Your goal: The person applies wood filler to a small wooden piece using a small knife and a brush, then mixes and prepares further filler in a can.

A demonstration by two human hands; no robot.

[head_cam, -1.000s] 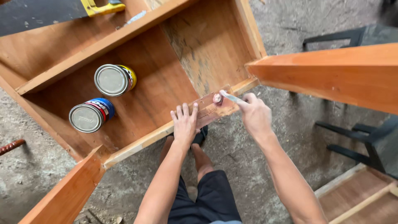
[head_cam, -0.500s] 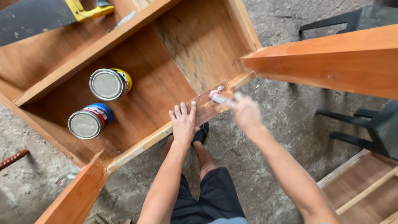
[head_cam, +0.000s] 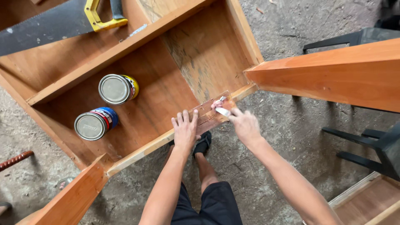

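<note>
Two hands work at the front edge of a wooden cabinet (head_cam: 137, 89) lying on its back on the concrete floor (head_cam: 287, 137). The left hand (head_cam: 185, 130) lies flat with fingers spread on a small board (head_cam: 208, 114) that rests on that edge. The right hand (head_cam: 246, 125) pinches one putty knife (head_cam: 222, 111) between thumb and fingers, its blade touching the board's far end, where a pinkish smear shows.

Inside the cabinet's open compartment lie two cans on their sides — one with a yellow label (head_cam: 118, 88), one with a blue label (head_cam: 96, 123) — near each other and well apart from the hands. One hand saw (head_cam: 50, 26) with a yellow handle rests on the upper section, beyond a divider.

Two cabinet legs stick out — one (head_cam: 333, 73) just right of the board, one (head_cam: 68, 198) at the lower left. A dark chair frame (head_cam: 371, 152) stands to the right. The person's sandalled foot (head_cam: 203, 143) sits just below the board.
</note>
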